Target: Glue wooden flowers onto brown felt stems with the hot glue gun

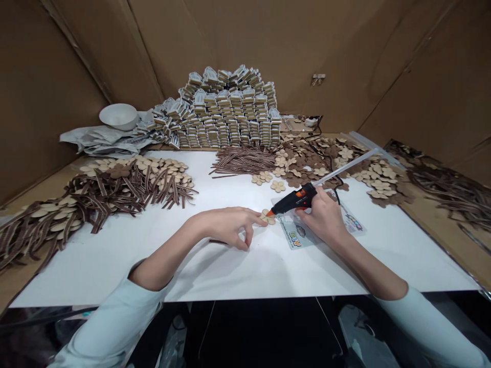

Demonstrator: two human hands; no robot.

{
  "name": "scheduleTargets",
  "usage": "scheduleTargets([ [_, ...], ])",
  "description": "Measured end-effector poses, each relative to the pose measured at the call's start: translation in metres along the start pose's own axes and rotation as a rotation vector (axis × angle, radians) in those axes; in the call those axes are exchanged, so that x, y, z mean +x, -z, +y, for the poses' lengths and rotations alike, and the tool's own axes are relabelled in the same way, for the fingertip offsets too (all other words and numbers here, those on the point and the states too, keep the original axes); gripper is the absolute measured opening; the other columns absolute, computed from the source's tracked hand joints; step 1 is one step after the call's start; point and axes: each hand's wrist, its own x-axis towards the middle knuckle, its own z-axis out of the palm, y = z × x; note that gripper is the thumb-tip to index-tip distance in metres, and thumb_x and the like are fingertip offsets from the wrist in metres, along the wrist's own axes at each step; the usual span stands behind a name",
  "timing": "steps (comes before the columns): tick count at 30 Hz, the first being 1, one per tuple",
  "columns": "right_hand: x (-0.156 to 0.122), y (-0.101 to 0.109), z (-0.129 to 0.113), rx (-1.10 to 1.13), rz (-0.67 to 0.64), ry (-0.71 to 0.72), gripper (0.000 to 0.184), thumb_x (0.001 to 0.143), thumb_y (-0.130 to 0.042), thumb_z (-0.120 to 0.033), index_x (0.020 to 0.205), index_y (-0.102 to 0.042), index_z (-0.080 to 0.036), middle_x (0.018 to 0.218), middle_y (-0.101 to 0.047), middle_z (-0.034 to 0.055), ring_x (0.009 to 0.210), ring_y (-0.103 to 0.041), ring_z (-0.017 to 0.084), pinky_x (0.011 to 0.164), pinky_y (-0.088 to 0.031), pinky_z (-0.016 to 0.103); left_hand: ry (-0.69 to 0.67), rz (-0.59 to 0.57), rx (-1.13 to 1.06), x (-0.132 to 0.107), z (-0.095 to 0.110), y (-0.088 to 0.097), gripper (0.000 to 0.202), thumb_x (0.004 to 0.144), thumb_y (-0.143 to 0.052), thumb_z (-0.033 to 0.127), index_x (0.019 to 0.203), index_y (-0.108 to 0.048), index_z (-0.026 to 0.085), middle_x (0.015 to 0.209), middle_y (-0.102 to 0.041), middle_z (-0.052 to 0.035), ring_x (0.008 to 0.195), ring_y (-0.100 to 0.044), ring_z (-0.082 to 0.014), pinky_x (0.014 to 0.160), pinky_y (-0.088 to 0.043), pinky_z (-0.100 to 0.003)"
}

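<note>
My right hand [325, 217] is closed around a black and orange glue gun [294, 198], with a long glue stick [347, 166] rising from its back. Its orange nozzle points down at a beige flower cutout [267, 217] on the white table. From the left, my left hand [230, 225] holds that flower down with outstretched fingertips, while its thumb and another finger curl together below. A short piece of brown ribbon [217, 241] shows partly under my left hand. Beneath the glue gun and right hand lies a clear printed sheet [293, 236] marked "DIY".
Beige flowers and stitched brown ribbons [115, 186] cover the left side. Stacked small pieces [230, 117] stand at the back, with a ribbon bundle [245, 159] before them. More flowers [326, 158] lie back right. A white bowl [118, 116] sits on plastic bags. Cardboard walls [287, 46] surround the table.
</note>
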Motion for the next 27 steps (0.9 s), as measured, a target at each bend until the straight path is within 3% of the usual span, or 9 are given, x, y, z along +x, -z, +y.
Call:
scheduleTargets([
  [9, -0.001, 0.001, 0.0001, -0.08, -0.025, -0.001, 0.02, 0.072, -0.043, -0.021, 0.087, -0.053, -0.012, 0.094, -0.052, 0.012, 0.064, -0.052, 0.019, 0.053, -0.037, 0.03, 0.019, -0.016, -0.002, 0.0008, 0.0018, 0.0012, 0.009, 0.067, -0.063, 0.02, 0.072, -0.071, 0.022, 0.13, -0.047, -0.0014, 0.122, -0.037, -0.0225, 0.099, -0.029, -0.03],
  [27, -0.0017, -0.0036, 0.0005, -0.083, -0.012, 0.008, 0.021, 0.07, -0.043, -0.023, 0.086, -0.053, -0.013, 0.093, -0.049, 0.0102, 0.06, -0.049, 0.017, 0.05, -0.038, 0.03, 0.031, -0.012, 0.0, 0.0012, 0.002, 0.0012, 0.011, 0.066, -0.063, 0.017, 0.071, -0.071, 0.022, 0.129, -0.048, -0.0016, 0.122, -0.038, -0.0217, 0.097, -0.032, -0.03],
])
